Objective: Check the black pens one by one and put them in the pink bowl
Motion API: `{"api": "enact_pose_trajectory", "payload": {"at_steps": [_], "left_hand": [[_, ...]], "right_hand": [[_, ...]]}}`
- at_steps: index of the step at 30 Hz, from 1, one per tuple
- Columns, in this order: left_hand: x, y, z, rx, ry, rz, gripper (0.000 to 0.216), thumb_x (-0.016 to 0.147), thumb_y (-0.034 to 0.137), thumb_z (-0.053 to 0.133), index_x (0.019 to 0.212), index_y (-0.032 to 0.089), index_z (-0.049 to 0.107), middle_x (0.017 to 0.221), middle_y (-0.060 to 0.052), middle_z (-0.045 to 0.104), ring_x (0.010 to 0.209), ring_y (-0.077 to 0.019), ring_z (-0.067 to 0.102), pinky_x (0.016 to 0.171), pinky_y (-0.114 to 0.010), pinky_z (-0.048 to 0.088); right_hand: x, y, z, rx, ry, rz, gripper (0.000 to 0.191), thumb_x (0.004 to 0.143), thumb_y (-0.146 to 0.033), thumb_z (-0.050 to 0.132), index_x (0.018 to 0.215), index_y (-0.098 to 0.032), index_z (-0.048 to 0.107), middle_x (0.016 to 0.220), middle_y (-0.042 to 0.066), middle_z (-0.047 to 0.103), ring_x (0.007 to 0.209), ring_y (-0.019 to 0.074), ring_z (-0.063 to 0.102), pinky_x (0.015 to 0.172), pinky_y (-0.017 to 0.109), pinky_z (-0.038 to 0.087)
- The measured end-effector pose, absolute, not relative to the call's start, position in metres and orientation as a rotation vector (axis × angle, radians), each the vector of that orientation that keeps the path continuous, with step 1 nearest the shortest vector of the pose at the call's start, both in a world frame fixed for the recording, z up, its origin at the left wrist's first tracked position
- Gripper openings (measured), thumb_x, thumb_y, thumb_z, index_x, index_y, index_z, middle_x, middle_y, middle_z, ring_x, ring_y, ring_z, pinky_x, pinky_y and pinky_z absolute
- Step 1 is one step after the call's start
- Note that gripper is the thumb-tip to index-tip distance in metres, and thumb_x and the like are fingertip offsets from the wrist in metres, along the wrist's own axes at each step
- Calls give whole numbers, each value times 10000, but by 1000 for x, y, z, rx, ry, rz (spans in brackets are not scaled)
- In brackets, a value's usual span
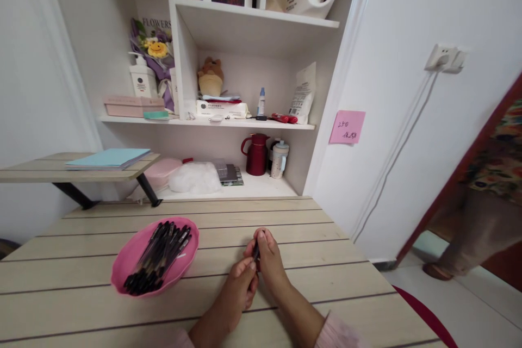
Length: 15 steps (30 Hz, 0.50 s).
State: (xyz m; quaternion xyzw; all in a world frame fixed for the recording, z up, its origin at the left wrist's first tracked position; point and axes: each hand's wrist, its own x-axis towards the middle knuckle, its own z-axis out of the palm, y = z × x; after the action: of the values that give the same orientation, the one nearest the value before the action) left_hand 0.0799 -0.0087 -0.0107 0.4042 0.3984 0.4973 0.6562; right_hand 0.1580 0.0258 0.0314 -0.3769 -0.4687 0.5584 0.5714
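Both my hands meet over the middle of the wooden table [334,283]. A thin black pen [255,253] stands between them. My left hand [240,288] is closed round the pen's lower part. My right hand [267,258] pinches its upper part with fingers pressed together. To the left, a pink bowl [122,266] holds several black pens [159,255]; neither hand touches it.
A raised wooden shelf [41,171] with a light blue folder [108,157] stands at the back left. White wall shelves behind hold a red jug [256,155], a white cup [279,159], bottles and boxes. Another person [485,190] stands in the doorway at right.
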Motion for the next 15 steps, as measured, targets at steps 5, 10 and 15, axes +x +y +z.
{"api": "enact_pose_trajectory", "payload": {"at_steps": [5, 10, 15], "left_hand": [[79, -8, -15, 908, 905, 1128, 423, 663, 580, 567, 785, 194, 445, 389, 127, 349, 247, -5, 156, 298, -167, 72], [80, -9, -16, 875, 916, 1146, 385, 691, 548, 552, 803, 194, 451, 392, 127, 358, 241, -4, 160, 291, -162, 65], [81, -11, -10, 908, 932, 1118, 329, 729, 442, 531, 931, 191, 465, 463, 100, 461, 254, -12, 242, 279, -146, 120]], "right_hand": [[152, 23, 30, -912, -1114, 1261, 330, 785, -556, 393, 708, -235, 379, 528, -33, 533, 423, 115, 442, 430, 236, 338], [153, 26, 24, -958, -1155, 1229, 330, 801, -549, 364, 704, -235, 388, 534, -26, 544, 428, 122, 459, 429, 242, 343], [168, 32, 16, -993, -1233, 1366, 322, 763, -531, 432, 720, -214, 466, 559, -10, 576, 435, 124, 488, 427, 238, 343]]}}
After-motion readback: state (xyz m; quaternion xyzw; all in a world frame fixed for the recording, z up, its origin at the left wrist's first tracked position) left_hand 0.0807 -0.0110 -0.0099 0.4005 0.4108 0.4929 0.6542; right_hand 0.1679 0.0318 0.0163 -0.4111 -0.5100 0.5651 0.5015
